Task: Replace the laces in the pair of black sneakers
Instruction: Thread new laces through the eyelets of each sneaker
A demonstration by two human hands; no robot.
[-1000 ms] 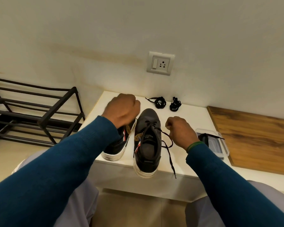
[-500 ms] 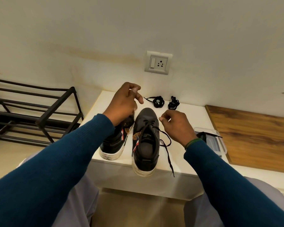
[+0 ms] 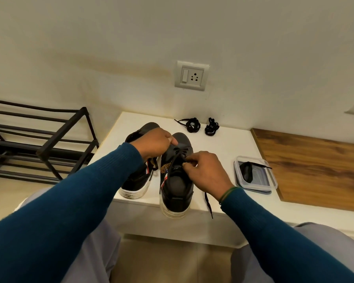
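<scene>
Sitting side by side on the white surface [image 3: 223,146], heels toward the person, are two black sneakers, and the right sneaker [image 3: 177,180] serves as the landmark here. Its heel juts a little over the near edge of the surface. The left sneaker [image 3: 138,178] stands just beside it on its left, nearly touching. The right hand [image 3: 205,171] hovers over the right sneaker's tongue, its fingers [image 3: 189,160] pinched together on the black lace [image 3: 179,155] where it crosses the eyelets; a loose end of lace [image 3: 208,203] trails past the sneaker's right side and hangs off the near edge. The left hand [image 3: 153,145] is over the gap between the two sneakers, near the right sneaker's toe, its fingers curled closed; they seem to press on or grip the lacing there, though what exactly they hold cannot be told. Beyond the right sneaker's toe, against the wall, lie two bundled black laces [image 3: 192,125], apart from each other. To the sneaker's right, well apart from it, is a clear plastic container [image 3: 255,174] with another black lace [image 3: 246,170] in it, one end poking over the rim. Further right is a wooden panel [image 3: 315,166]. To the left of both sneakers stands a black metal shoe rack [image 3: 41,144]. On the wall above is a switch and socket plate [image 3: 192,75].
</scene>
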